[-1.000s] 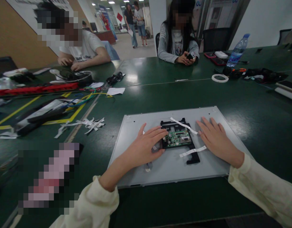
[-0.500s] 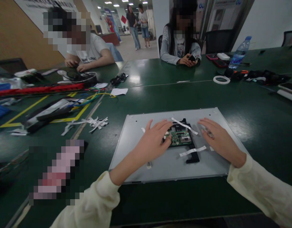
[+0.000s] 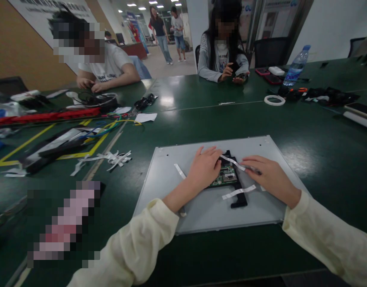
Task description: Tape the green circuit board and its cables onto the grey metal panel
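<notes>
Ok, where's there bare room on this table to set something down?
Bare green table lies between the grey panel and the tape roll, and again right of the panel. The panel's near edge is bare too. Crowded: the left side, with tape scraps, cables and the red strip.

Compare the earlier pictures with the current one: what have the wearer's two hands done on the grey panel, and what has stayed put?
The left hand slid right, further onto the circuit board, covering its left part. The right hand moved left, from flat on the grey panel to the end of the upper tape strip; whether it grips is unclear. The grey panel, lower tape strip and black bracket stayed put.
</notes>
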Tool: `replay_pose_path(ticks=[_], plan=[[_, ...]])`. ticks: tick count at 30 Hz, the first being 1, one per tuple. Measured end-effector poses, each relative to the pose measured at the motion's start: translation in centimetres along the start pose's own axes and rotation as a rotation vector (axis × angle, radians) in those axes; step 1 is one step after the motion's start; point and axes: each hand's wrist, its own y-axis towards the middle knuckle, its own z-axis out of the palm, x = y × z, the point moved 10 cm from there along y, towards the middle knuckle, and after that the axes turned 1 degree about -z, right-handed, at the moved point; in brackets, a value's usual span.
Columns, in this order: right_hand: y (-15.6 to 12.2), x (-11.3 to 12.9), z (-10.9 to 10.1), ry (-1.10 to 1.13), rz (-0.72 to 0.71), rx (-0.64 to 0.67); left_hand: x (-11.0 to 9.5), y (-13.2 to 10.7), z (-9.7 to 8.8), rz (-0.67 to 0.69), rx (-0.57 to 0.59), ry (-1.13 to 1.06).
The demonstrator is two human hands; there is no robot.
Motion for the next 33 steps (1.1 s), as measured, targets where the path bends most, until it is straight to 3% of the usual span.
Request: replay_pose_path(ticks=[17,25,33], plan=[[-0.3,1.4,-1.0,-0.001,-0.097,-0.096,-0.5,0.3,0.4,0.029,0.061,-0.015],[-0.3,1.4,-0.3,-0.084,-0.115,-0.026,-0.6,0.4,0.6,0.042,0.064,0.017],[-0.4,2.4,1.0,-0.263,-0.230,0.064,-0.3,0.4,0.5,0.018,0.029,0.008]])
